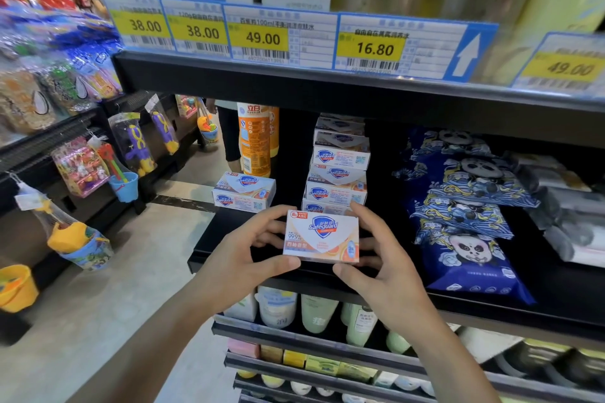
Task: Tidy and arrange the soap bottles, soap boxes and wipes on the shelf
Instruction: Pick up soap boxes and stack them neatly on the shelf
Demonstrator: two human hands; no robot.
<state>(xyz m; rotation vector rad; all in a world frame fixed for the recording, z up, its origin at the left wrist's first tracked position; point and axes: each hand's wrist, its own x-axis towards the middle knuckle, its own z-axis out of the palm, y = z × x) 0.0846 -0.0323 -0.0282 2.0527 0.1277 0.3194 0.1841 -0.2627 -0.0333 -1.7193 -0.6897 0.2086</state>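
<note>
White-and-orange soap box (321, 235), pinched between left hand (244, 250) and right hand (376, 267) at the shelf (209, 232) front edge, should go squarely, label forward, before the soap stack (339, 170).

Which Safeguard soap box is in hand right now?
The front-facing Safeguard soap box, gripped between left hand and right hand at the shelf edge; the others sit stacked or lie flat behind.

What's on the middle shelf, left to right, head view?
Orange bottle → low stack of soap boxes → tall stack of soap boxes → panda wipes → grey wipes.
</note>
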